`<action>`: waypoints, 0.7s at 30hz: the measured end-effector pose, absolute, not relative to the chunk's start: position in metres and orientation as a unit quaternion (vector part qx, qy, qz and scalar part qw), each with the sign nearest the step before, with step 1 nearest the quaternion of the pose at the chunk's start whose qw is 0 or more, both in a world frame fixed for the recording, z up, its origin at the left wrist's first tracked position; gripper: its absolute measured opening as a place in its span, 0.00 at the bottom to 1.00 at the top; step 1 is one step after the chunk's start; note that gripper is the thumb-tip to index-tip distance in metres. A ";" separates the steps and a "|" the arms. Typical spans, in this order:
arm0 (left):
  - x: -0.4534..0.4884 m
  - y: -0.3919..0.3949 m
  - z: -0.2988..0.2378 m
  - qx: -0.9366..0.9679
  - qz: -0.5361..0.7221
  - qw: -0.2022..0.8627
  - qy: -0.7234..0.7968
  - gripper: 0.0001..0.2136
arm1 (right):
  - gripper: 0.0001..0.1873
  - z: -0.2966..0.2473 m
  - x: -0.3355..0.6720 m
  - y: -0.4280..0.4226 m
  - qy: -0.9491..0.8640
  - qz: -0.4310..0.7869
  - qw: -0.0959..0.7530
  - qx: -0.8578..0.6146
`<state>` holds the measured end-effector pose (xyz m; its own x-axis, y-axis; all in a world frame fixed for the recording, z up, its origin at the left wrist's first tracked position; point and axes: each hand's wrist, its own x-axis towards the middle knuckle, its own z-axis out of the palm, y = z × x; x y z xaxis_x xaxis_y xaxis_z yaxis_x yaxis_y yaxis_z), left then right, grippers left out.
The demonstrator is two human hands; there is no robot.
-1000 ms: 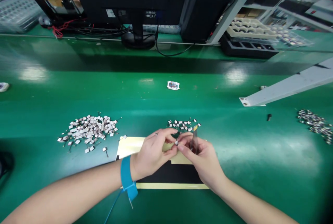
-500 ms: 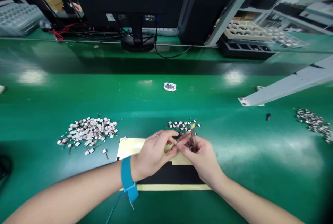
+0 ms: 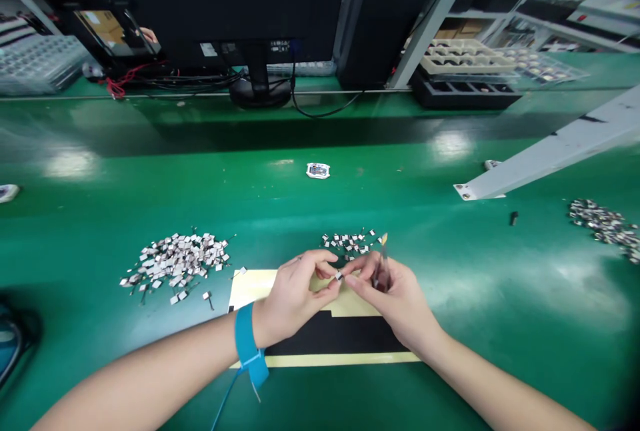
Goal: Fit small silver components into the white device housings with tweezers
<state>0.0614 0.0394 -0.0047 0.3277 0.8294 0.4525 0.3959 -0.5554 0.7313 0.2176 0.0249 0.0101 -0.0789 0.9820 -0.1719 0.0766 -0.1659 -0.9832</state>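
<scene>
My left hand (image 3: 293, 297) pinches a tiny silver square part (image 3: 339, 276) between thumb and forefinger; a blue wrist strap (image 3: 247, 344) is on that wrist. My right hand (image 3: 395, 301) meets it fingertip to fingertip and also holds tweezers (image 3: 383, 261) that stick upward. Both hands hover over a yellow sheet with a black strip (image 3: 325, 334). A small pile of the same parts (image 3: 350, 241) lies just beyond the fingers.
A larger heap of silver parts (image 3: 175, 261) lies to the left, another heap (image 3: 605, 225) at the far right. A small white piece (image 3: 318, 170) sits mid-table. A grey metal bar (image 3: 545, 154) slants in at right. A monitor stand (image 3: 257, 87) and trays (image 3: 465, 77) line the back.
The hands stay pinched together on the small part. The tweezers have tilted slightly to the right. The view has shifted a little downward.
</scene>
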 end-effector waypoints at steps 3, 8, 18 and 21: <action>0.061 0.039 -0.004 0.774 0.420 0.274 0.388 0.11 | 0.08 0.014 0.218 0.023 -0.531 0.506 0.388 -0.558; 0.061 0.038 -0.003 0.766 0.433 0.280 0.383 0.10 | 0.06 0.016 0.222 0.023 -0.557 0.511 0.355 -0.550; 0.058 0.040 -0.006 0.825 0.417 0.214 0.317 0.07 | 0.08 0.014 0.215 0.024 -0.517 0.533 0.340 -0.576; 0.059 0.039 -0.006 0.789 0.414 0.284 0.354 0.10 | 0.10 0.014 0.221 0.025 -0.542 0.548 0.318 -0.552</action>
<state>0.0592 0.0389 -0.0061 0.4060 0.7942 0.4521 0.3230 -0.5875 0.7420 0.2212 0.0251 0.0142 -0.1880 0.9469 -0.2609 0.2507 -0.2106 -0.9449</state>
